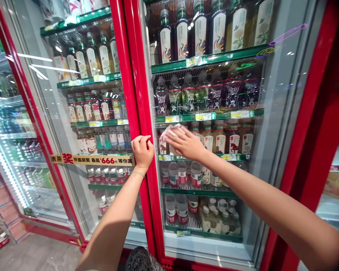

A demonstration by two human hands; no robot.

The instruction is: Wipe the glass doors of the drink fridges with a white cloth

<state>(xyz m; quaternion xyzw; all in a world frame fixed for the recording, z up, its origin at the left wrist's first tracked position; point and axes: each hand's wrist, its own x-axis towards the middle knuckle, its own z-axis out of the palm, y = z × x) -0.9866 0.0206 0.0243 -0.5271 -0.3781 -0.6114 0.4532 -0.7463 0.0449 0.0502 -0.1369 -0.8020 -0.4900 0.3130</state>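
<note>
Two bare forearms stretch up toward the red door post point(134, 86). Right on that post sits the left hand point(142, 150), fingers curled around its edge, a thin bracelet point(138, 173) just below. Just right of the post, the right hand point(186, 143) lies spread flat, pressing a white cloth point(171, 131) against the glass door point(274, 131), bottled drinks point(203, 94) shelved behind.

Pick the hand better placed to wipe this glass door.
Likely right: the right hand lies on the glass with a white cloth under its fingers; the left hand rests on the red frame without one.
</note>
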